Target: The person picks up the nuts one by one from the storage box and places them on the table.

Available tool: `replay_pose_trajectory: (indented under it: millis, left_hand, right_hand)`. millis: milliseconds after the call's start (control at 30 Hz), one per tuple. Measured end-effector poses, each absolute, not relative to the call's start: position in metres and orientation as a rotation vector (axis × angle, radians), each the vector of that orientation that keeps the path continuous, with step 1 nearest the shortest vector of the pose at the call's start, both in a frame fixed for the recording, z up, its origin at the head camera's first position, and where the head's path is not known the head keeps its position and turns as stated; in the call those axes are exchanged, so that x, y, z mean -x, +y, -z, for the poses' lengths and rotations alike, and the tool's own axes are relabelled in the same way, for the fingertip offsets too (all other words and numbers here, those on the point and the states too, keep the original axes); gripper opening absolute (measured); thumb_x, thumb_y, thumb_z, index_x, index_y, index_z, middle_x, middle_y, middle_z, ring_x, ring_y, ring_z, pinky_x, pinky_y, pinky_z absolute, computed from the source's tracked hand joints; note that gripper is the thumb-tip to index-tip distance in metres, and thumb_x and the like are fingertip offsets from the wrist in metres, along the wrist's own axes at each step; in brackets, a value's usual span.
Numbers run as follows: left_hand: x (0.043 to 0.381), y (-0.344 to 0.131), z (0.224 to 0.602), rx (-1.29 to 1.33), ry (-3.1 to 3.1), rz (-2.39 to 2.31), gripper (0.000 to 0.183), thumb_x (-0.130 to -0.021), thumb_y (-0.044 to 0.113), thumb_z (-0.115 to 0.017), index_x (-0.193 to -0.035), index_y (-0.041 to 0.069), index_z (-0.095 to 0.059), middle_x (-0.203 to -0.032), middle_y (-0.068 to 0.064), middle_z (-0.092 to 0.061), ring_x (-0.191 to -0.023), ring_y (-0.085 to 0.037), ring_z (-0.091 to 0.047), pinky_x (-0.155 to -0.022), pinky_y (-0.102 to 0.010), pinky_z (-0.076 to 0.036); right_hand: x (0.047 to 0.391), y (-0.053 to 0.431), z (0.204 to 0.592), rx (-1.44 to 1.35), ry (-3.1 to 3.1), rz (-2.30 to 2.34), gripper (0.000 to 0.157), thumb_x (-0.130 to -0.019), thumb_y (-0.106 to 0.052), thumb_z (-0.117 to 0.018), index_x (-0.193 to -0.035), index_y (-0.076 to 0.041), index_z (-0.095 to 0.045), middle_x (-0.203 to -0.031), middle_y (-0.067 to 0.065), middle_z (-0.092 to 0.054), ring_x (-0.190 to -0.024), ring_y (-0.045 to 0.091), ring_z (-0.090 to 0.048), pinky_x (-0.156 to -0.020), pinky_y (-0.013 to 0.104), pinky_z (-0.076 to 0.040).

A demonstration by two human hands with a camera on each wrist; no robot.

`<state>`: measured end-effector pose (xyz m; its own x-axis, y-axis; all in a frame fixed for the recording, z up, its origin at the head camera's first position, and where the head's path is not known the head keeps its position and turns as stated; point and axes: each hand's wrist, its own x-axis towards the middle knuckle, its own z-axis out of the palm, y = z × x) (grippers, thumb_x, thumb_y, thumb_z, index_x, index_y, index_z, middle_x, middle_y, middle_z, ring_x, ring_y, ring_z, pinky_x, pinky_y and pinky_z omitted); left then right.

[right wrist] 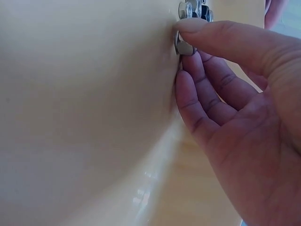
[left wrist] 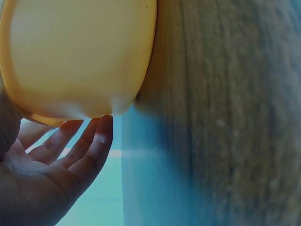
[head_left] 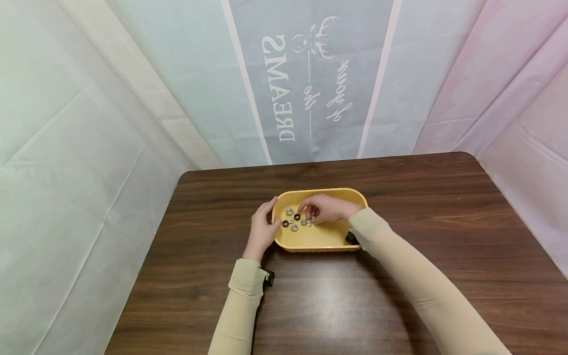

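A yellow plastic tray (head_left: pixel 326 240) with rounded corners lies on the table. My left hand (head_left: pixel 262 227) holds its left end, thumb over the rim and fingers along the outer wall; in the left wrist view the fingertips (left wrist: pixel 107 123) touch that wall. Several hex nuts, among them a silver nut (head_left: pixel 289 211) and a black nut (head_left: pixel 297 217), are scattered over the tray's left half. My right hand (head_left: pixel 329 208) reaches inside over the tray's right half. In the right wrist view, its thumb and curled fingers pinch a silver nut (right wrist: pixel 186 48) at the tray floor.
The dark wood-grain table (head_left: pixel 213 217) extends around the tray on all sides. A printed fabric backdrop (head_left: pixel 319 143) hangs behind its far edge, with pale cloth (head_left: pixel 88 197) at the left. Each wrist wears a small black device (head_left: pixel 268 278) near its sleeve cuff.
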<state>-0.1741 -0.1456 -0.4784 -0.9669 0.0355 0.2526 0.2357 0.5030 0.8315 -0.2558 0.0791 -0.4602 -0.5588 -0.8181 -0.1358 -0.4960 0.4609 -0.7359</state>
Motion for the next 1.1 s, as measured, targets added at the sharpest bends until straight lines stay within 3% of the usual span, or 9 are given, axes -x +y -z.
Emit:
replay_pose_trajectory:
  millis: [400, 700, 1100]
  left_hand:
    - [0.174, -0.145, 0.479, 0.22, -2.55, 1.464, 0.057, -0.083, -0.009, -0.059, -0.138, 0.002, -0.05, -0.124, -0.011, -0.058, -0.099, -0.023, -0.055, -0.073, -0.031, -0.05]
    - [0.175, -0.146, 0.481, 0.256, -2.507, 1.468, 0.057, -0.08, -0.011, -0.058, -0.136, -0.002, -0.051, -0.122, -0.017, -0.058, -0.107, -0.027, -0.057, -0.087, -0.036, -0.048]
    - [0.173, -0.145, 0.479, 0.231, -2.523, 1.472, 0.057, -0.081, -0.01, -0.058, -0.137, 0.0, -0.051, -0.121, -0.013, -0.059, -0.104, -0.024, -0.057, -0.086, -0.035, -0.049]
  right_hand:
    - [0.253, 0.081, 0.456, 1.096, 2.222, 0.944, 0.044, -0.075, 0.015, -0.065, -0.116, 0.003, -0.061, -0.092, 0.012, -0.064, -0.084, 0.023, -0.061, -0.073, 0.028, -0.051]
    - [0.253, 0.083, 0.453, 1.082, 2.228, 0.984, 0.044, -0.076, 0.015, -0.065, -0.118, 0.004, -0.06, -0.092, 0.013, -0.065, -0.083, 0.023, -0.061, -0.074, 0.028, -0.051]
    - [0.25, 0.087, 0.442, 1.108, 2.266, 0.997, 0.048, -0.075, 0.015, -0.059, -0.122, 0.004, -0.059, -0.093, 0.014, -0.066, -0.082, 0.019, -0.061, -0.073, 0.029, -0.052]
